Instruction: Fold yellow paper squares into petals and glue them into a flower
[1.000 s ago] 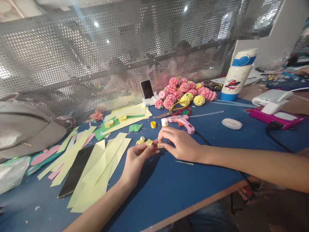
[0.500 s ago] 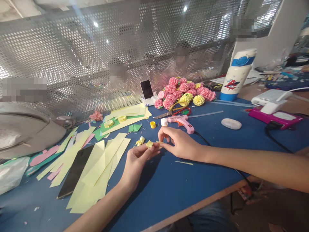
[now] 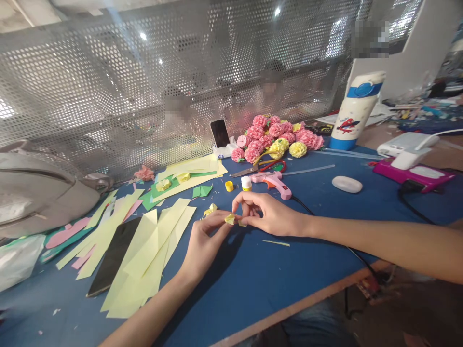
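Between the fingertips of my left hand [image 3: 208,235] is a small folded piece of yellow paper [image 3: 229,219], held above the blue table. My right hand [image 3: 265,212] is closed in a pinch beside it, its fingertips meeting the paper's right side. Just behind my left fingers lies another small yellow paper piece [image 3: 211,210]. An uncapped glue stick [image 3: 246,183] stands behind my right hand, with its yellow cap [image 3: 229,186] to the left. Pale yellow paper strips [image 3: 152,260] lie left of my left hand.
Behind the hands are a pink glue gun [image 3: 277,184], scissors [image 3: 255,168] and a heap of pink and yellow paper flowers [image 3: 267,137]. A bottle [image 3: 356,111] and a magenta power strip [image 3: 412,173] stand right. A dark tablet [image 3: 114,255] and a grey bag [image 3: 39,193] are left.
My hands have come closer together. The yellow paper piece has shifted slightly right and turned, and my right fingertips have moved a little left onto it.
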`<state>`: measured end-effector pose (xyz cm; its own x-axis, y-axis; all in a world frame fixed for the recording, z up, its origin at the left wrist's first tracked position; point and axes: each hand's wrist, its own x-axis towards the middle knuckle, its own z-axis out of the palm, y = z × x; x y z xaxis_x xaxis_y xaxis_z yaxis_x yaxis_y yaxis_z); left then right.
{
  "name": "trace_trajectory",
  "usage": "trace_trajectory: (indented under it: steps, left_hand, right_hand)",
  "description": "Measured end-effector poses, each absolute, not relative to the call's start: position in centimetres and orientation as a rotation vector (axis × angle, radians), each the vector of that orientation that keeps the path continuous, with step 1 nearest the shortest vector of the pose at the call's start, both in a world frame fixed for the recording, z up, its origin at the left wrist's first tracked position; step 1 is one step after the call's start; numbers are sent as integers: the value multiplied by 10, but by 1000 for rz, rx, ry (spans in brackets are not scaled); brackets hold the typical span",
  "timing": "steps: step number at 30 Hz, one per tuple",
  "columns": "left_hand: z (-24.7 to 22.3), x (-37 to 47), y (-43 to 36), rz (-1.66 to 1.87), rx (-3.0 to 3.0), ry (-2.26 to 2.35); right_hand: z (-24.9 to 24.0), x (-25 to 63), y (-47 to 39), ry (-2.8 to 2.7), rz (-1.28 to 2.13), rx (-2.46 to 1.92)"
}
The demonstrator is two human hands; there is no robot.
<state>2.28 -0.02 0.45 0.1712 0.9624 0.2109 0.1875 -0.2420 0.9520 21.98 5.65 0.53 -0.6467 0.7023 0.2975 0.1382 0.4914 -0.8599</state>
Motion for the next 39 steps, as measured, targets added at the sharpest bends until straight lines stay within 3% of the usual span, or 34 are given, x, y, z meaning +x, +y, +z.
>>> trace_trajectory:
  steps: [20,39]
  left_hand:
    - [-14,13,10,1182,1290,957]
    - [-17,10,13,1131,1500,1054]
  right_hand:
    - [8,226,57,-2124,883,-474]
    - [7,225,59,-1943,1027,-537]
